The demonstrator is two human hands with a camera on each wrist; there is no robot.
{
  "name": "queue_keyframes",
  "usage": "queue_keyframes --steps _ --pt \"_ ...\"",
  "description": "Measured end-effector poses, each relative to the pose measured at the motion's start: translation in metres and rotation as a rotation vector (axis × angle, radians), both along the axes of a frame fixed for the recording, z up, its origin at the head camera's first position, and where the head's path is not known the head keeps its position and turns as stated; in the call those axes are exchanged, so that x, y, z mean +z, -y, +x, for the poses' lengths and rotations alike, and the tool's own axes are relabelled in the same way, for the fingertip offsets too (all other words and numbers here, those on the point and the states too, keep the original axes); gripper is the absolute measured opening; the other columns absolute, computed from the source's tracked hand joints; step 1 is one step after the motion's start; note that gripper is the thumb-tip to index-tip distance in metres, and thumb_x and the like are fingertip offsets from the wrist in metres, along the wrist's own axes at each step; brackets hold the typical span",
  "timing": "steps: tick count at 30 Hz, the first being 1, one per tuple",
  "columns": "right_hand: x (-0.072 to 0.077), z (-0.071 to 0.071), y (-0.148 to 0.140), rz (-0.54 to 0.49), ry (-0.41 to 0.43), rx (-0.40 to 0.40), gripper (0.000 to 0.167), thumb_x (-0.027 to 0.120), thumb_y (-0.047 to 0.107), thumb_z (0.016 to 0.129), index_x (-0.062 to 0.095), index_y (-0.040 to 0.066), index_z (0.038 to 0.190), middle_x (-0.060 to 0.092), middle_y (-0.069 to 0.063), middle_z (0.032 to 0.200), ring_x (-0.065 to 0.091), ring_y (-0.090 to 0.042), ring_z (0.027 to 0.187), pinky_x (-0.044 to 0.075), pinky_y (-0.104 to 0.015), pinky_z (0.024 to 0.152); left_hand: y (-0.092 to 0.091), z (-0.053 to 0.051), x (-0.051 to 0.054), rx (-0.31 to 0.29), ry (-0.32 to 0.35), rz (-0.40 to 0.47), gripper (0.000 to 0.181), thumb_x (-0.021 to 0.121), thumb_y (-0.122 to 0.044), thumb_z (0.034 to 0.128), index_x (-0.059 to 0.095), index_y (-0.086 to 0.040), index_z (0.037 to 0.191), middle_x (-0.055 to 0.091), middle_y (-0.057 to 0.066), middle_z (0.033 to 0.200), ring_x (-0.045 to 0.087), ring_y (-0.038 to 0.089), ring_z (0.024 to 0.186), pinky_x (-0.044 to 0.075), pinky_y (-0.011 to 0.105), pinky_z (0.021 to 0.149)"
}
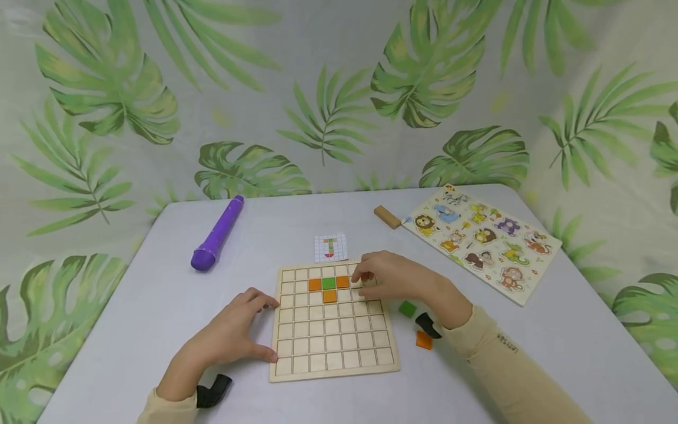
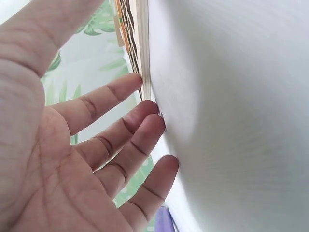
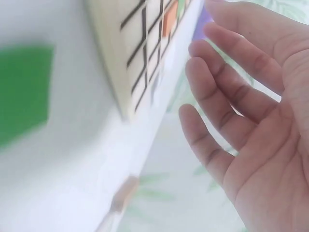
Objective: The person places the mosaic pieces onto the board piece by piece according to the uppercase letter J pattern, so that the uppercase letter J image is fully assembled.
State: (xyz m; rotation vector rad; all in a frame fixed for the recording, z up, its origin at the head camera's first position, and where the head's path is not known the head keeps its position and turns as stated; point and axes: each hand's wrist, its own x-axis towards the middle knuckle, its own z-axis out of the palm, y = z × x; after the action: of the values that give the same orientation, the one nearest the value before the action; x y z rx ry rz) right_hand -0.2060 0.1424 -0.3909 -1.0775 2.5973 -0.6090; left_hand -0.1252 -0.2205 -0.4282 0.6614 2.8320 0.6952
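A wooden grid board [image 1: 333, 341] lies flat on the table. Near its top, a row of orange tile [image 1: 315, 285], green tile [image 1: 329, 283] and orange tile [image 1: 343, 282] has another orange tile [image 1: 329, 296] below the green one. My left hand [image 1: 230, 333] touches the board's left side, thumb lower down, fingers higher; in the left wrist view its fingertips meet the board's edge [image 2: 144, 48]. Over the upper right squares hovers my right hand [image 1: 397, 277], fingers loosely bent; the right wrist view shows nothing held. Right of the board lie a loose green tile [image 1: 407, 308] and orange tile [image 1: 424, 340].
A small pattern card [image 1: 341, 247] with a coloured shape lies just behind the board. At the back left is a purple microphone-shaped object [image 1: 219, 232]. An animal puzzle board [image 1: 479, 235] lies at the right, with a brown wooden block [image 1: 387, 217] beside its left corner.
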Motion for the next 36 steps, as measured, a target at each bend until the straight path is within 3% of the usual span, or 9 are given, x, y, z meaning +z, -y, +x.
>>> queue_keyframes --steps 8,16,23,30,36 --pt "0.001 0.008 -0.049 -0.031 -0.013 -0.105 0.02 0.078 0.021 0.1 0.079 0.011 0.117 0.073 0.0 0.108 0.068 -0.017 0.1 0.06 -0.04 0.091 0.003 -0.003 -0.002 0.0 0.044 0.041 0.089 0.103 -0.051 0.0609 0.062 -0.018 0.132 0.058 -0.002 0.124 0.055 0.019 0.116 0.051 0.044 0.101" --pt "-0.004 0.015 -0.086 -0.029 0.034 -0.206 0.024 0.079 0.022 0.098 0.078 0.011 0.12 0.074 -0.002 0.113 0.07 -0.015 0.096 0.061 -0.038 0.084 0.005 -0.004 -0.004 0.012 0.068 0.046 0.089 0.103 -0.052 0.0611 0.061 -0.02 0.133 0.057 -0.001 0.124 0.053 0.018 0.116 0.05 0.044 0.101" --pt "-0.008 0.019 -0.101 -0.032 0.03 -0.224 0.025 0.081 0.019 0.096 0.079 0.009 0.12 0.075 -0.004 0.11 0.071 -0.021 0.1 0.061 -0.042 0.088 0.006 -0.006 -0.007 0.008 0.07 0.056 0.089 0.103 -0.052 0.0609 0.06 -0.021 0.133 0.056 -0.002 0.122 0.051 0.018 0.115 0.049 0.042 0.099" --pt "-0.016 0.026 -0.109 -0.042 0.056 -0.246 0.026 0.083 0.018 0.094 0.079 0.01 0.119 0.073 0.0 0.105 0.064 -0.014 0.092 0.056 -0.026 0.08 0.007 -0.006 -0.009 0.001 0.064 0.062 0.09 0.103 -0.054 0.0601 0.06 -0.021 0.132 0.056 -0.002 0.121 0.051 0.017 0.114 0.049 0.042 0.099" --pt "-0.019 0.033 -0.107 -0.032 0.036 -0.25 0.027 0.086 0.018 0.092 0.079 0.012 0.117 0.074 0.004 0.106 0.066 -0.012 0.091 0.058 -0.028 0.08 0.007 -0.005 -0.01 0.005 0.067 0.064 0.09 0.103 -0.054 0.0598 0.06 -0.022 0.133 0.055 -0.002 0.12 0.051 0.017 0.115 0.048 0.042 0.099"
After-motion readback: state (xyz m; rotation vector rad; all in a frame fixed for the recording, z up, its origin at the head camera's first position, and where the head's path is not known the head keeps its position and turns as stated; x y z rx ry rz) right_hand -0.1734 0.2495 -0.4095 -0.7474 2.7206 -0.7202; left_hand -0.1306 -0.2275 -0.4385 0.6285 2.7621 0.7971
